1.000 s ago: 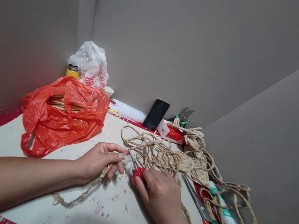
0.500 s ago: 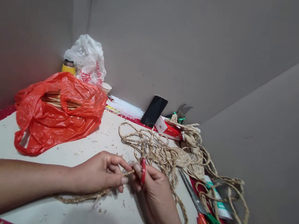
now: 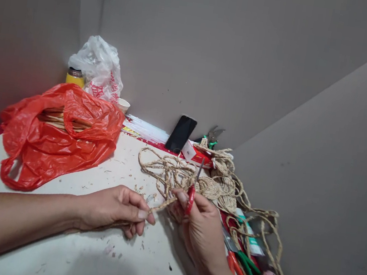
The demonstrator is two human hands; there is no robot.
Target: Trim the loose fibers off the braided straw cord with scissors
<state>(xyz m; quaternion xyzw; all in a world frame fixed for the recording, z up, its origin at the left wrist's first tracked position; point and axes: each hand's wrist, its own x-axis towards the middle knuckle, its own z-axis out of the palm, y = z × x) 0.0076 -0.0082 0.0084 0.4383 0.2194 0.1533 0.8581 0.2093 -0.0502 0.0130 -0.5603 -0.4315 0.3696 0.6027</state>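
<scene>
A braided straw cord (image 3: 162, 205) stretches between my two hands above the white tabletop (image 3: 90, 252). My left hand (image 3: 120, 211) pinches it between thumb and fingers, with part of the cord running back under the palm. My right hand (image 3: 196, 222) grips the cord's other stretch and also holds small red-handled scissors (image 3: 191, 198), their blades pointing up and away from the cord. Behind the right hand lies a tangled heap of the same cord (image 3: 171, 172), with coiled bundles (image 3: 210, 187) beside it.
A red plastic bag (image 3: 61, 147) holding straw strips sits at left, before a white bag (image 3: 97, 65), a yellow jar (image 3: 75, 77) and a cup (image 3: 123, 104). A phone (image 3: 181, 133) leans on the wall near pruners (image 3: 214, 135). Large shears (image 3: 241, 270) lie at right.
My hands have moved apart, the right one shifting right with the scissors, so a longer stretch of cord shows between them. The view has turned slightly right.
</scene>
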